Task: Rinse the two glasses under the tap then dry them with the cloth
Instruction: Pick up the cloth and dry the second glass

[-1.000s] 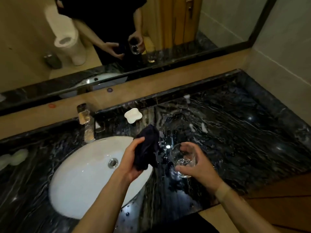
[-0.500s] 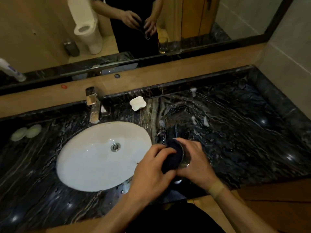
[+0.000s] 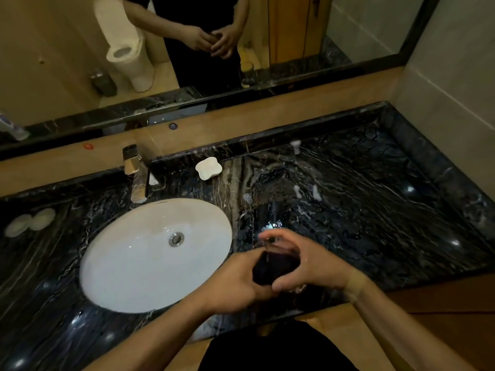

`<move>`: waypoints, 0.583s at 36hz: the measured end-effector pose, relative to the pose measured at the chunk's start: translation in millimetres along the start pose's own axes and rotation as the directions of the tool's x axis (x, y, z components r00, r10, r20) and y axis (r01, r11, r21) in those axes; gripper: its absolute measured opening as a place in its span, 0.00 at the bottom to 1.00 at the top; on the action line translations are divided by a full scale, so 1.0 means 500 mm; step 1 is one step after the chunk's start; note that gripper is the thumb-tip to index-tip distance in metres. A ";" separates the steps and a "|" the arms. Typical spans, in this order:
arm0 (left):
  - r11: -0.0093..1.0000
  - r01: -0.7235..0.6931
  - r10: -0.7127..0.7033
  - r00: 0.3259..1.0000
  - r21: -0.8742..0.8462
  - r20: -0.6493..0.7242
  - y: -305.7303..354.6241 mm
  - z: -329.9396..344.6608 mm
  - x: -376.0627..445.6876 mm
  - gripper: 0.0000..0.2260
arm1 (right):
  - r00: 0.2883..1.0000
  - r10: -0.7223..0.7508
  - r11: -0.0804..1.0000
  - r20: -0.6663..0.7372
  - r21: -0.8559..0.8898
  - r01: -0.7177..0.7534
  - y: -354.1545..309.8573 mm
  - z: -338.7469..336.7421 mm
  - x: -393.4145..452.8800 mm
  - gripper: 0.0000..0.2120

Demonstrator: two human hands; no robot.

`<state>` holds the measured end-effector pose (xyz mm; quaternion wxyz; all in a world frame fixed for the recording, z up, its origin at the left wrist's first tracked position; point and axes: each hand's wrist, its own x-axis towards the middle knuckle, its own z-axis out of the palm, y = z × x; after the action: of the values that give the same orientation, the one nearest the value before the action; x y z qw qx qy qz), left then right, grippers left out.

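Glass [image 3: 296,286], head view: barely visible, held over the table's [image 3: 375,210] front edge right of the sink [image 3: 112,263]. Right hand [image 3: 313,266] grips it; left hand [image 3: 235,285] pinches dark cloth [image 3: 273,269] stuffed in. Mouth faces the left hand.

Black surface [image 3: 361,210] veined white and grey, plain white oval basin [image 3: 128,263], brass-toned tap [image 3: 136,175] behind basin, white dish [image 3: 208,168] right of tap, dark cloth [image 3: 273,269] right of basin, tan wall band [image 3: 267,113] behind basin.
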<state>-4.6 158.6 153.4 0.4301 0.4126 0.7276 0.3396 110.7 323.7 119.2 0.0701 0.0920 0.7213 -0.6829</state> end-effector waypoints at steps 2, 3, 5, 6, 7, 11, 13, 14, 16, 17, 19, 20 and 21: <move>0.953 0.081 -0.094 0.995 -0.293 -0.030 0.003 0.000 -0.007 0.22 | 0.999 -0.021 0.994 -0.038 0.107 0.025 0.008 -0.006 -0.009 0.40; 0.910 0.109 -0.142 0.988 -0.400 -0.053 0.005 -0.002 -0.010 0.21 | 0.995 -0.031 0.989 -0.098 0.142 0.045 0.014 -0.005 -0.012 0.38; 0.830 0.117 -0.205 0.973 -0.546 -0.104 0.012 -0.006 -0.012 0.20 | 0.968 -0.023 0.975 -0.248 0.210 0.078 0.024 0.012 -0.013 0.29; 0.807 0.098 -0.216 0.967 -0.582 -0.136 0.012 -0.007 -0.010 0.20 | 0.948 -0.014 0.970 -0.318 0.225 0.090 0.026 0.026 -0.009 0.24; 0.801 0.077 -0.213 0.964 -0.594 -0.162 0.014 -0.007 -0.009 0.20 | 0.924 -0.011 0.970 -0.383 0.221 0.103 0.024 0.042 -0.003 0.19; 0.762 0.025 -0.191 0.963 -0.647 -0.189 0.021 0.005 -0.002 0.18 | 0.796 -0.023 0.978 -0.605 0.151 0.143 0.008 0.088 0.031 0.15; 0.759 -0.003 -0.175 0.962 -0.651 -0.209 0.025 0.011 -0.004 0.19 | 0.740 -0.032 0.976 -0.672 0.138 0.168 -0.003 0.094 0.039 0.16; 0.782 -0.014 -0.159 0.962 -0.623 -0.221 0.027 0.013 -0.005 0.20 | 0.719 -0.031 0.975 -0.694 0.137 0.174 -0.006 0.095 0.041 0.16; 0.852 -0.041 -0.099 0.966 -0.522 -0.238 0.034 0.014 -0.008 0.24 | 0.703 -0.012 0.975 -0.711 0.147 0.165 -0.015 0.092 0.042 0.16; 0.886 -0.061 -0.061 0.968 -0.459 -0.245 0.037 0.013 -0.010 0.26 | 0.712 0.011 0.975 -0.702 0.166 0.148 -0.021 0.089 0.043 0.16; 0.947 -0.099 0.012 0.961 -0.307 -0.276 0.038 0.011 -0.011 0.29 | 0.753 0.129 0.957 -0.646 0.279 0.076 -0.041 0.077 0.046 0.16; 0.971 -0.133 0.072 0.954 -0.197 -0.292 0.034 0.010 -0.011 0.30 | 0.777 0.216 0.933 -0.592 0.360 0.016 -0.051 0.068 0.047 0.16; 0.983 -0.175 0.152 0.946 -0.056 -0.287 0.027 0.009 -0.010 0.31 | 0.799 0.302 0.898 -0.519 0.436 -0.057 -0.060 0.058 0.047 0.17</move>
<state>5.0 160.6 165.0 0.3092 0.4013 0.7303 0.4583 80.3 293.8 141.6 -0.1051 0.3754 0.5413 -0.7450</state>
